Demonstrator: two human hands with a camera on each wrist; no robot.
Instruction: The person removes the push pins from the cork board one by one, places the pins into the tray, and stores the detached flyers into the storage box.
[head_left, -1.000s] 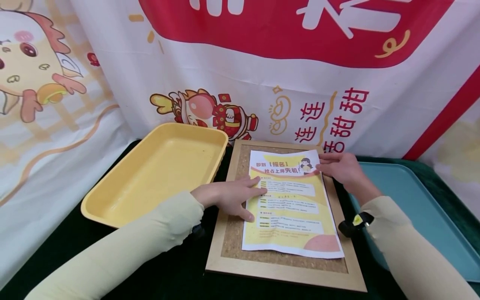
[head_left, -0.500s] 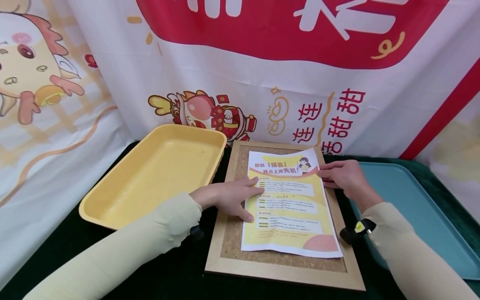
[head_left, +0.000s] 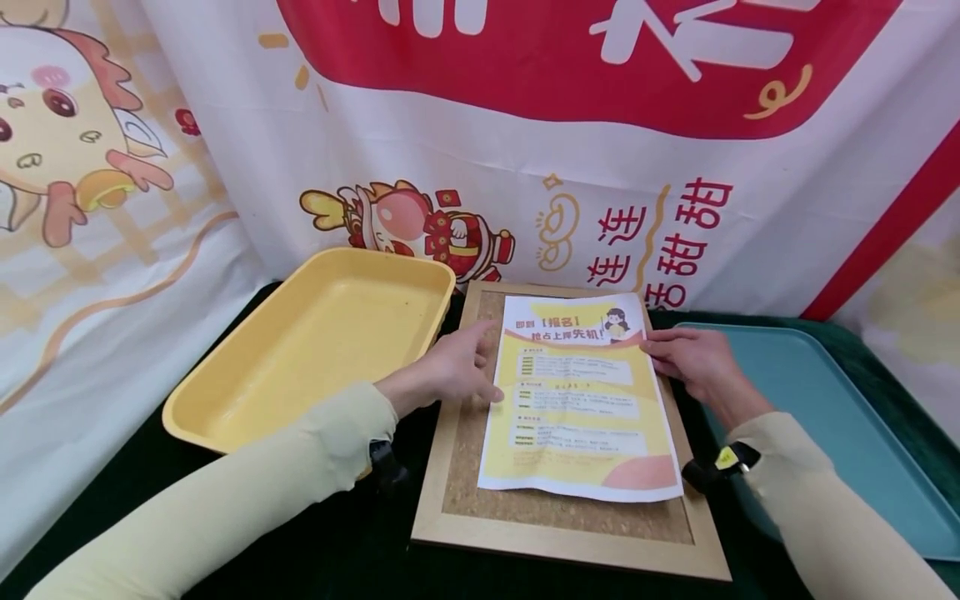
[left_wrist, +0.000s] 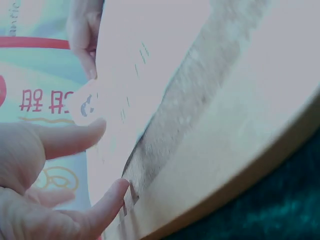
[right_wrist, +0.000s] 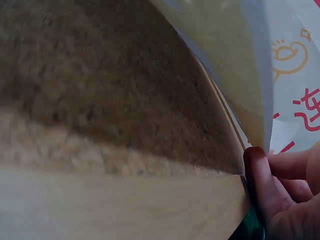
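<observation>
A yellow-and-white printed flyer point(head_left: 573, 392) lies over a wood-framed cork board point(head_left: 468, 500). My right hand point(head_left: 697, 362) pinches the flyer's right edge near the top. In the right wrist view, thumb and fingers point(right_wrist: 260, 165) hold that edge, and the sheet point(right_wrist: 227, 45) stands raised off the cork there. My left hand point(head_left: 450, 367) hovers at the flyer's left edge with fingers spread. In the left wrist view its fingers point(left_wrist: 75, 140) are extended and apart, close to the paper's edge; whether a fingertip touches it I cannot tell.
A yellow tray point(head_left: 315, 350) stands left of the board, partly behind my left forearm. To the right lies a teal tray point(head_left: 817, 417), partly under my right arm. A printed banner point(head_left: 487, 150) hangs behind; dark green cloth point(head_left: 360, 542) covers the table.
My left hand has come off the flyer and moved slightly left and up. The flyer has shifted a little up the board, and my right hand's grip sits slightly lower in view.
</observation>
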